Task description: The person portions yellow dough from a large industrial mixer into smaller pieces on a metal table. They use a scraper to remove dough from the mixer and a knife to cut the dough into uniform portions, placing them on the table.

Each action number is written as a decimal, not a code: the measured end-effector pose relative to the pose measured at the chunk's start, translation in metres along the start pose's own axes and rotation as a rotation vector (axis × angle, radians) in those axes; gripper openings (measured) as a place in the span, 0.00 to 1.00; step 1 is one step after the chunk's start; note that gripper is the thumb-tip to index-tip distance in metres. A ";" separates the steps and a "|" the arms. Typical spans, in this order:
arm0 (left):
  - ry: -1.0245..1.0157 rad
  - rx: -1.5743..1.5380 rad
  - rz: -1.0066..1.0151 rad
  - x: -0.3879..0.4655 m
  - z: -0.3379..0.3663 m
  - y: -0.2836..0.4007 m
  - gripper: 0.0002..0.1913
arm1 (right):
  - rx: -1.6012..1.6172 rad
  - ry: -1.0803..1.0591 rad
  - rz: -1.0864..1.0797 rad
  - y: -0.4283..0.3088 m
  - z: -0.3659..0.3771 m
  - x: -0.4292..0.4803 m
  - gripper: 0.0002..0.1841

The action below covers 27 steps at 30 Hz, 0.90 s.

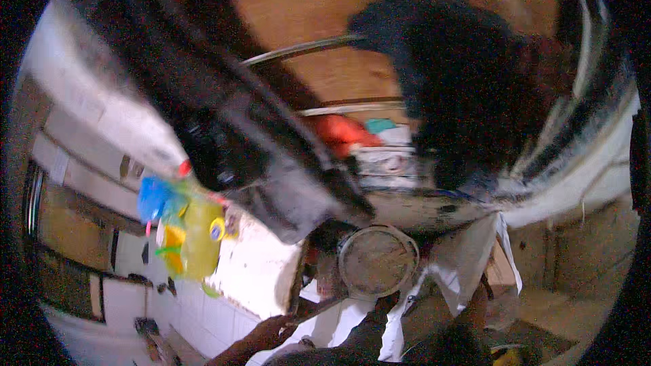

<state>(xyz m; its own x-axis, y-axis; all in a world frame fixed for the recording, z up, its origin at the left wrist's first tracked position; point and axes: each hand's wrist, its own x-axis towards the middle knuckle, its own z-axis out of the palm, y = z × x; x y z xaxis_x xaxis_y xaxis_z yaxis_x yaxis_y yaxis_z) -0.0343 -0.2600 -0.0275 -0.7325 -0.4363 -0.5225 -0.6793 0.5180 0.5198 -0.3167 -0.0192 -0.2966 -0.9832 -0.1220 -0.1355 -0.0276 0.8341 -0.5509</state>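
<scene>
The picture is dim and motion-blurred. My left hand (pixel 280 326) is low in the view, beside the lower corner of a white tabletop (pixel 259 264); its fingers are too blurred to tell whether it holds anything. A round, shallow container or lid with a pale rim (pixel 379 262) lies right of it. Below the round thing runs a dark limb or clothed shape, which cannot be told apart clearly. My right hand cannot be made out. A yellow-green plastic bag or packet (pixel 201 244) lies on the tabletop, with a blue item (pixel 152 197) at its upper end.
A large dark panel or cover slants across the upper left. Beyond it are a red bundle (pixel 338 131) and a stack of white boxes or folded items (pixel 387 165). Pale cloth or sheeting (pixel 452 279) hangs right of the round container. Cabinets with drawers (pixel 76 223) line the far left.
</scene>
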 end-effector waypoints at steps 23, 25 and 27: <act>0.853 -0.653 -0.732 -0.441 0.109 -0.275 0.19 | 0.575 0.048 -0.686 -0.308 -0.020 -0.165 0.27; 0.928 -0.606 -0.764 -0.463 0.108 -0.285 0.19 | 0.747 -0.189 -0.921 -0.379 0.031 -0.252 0.25; 0.987 -0.670 -0.794 -0.477 0.107 -0.287 0.19 | 1.014 -0.705 -1.019 -0.444 0.083 -0.354 0.21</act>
<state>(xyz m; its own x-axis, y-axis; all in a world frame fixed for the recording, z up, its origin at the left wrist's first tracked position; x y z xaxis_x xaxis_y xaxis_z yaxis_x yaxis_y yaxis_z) 0.5147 -0.1220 0.0002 0.3024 -0.9080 -0.2901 -0.6048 -0.4180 0.6779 0.0582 -0.3910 -0.0725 -0.3466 -0.8304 0.4362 -0.1813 -0.3969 -0.8998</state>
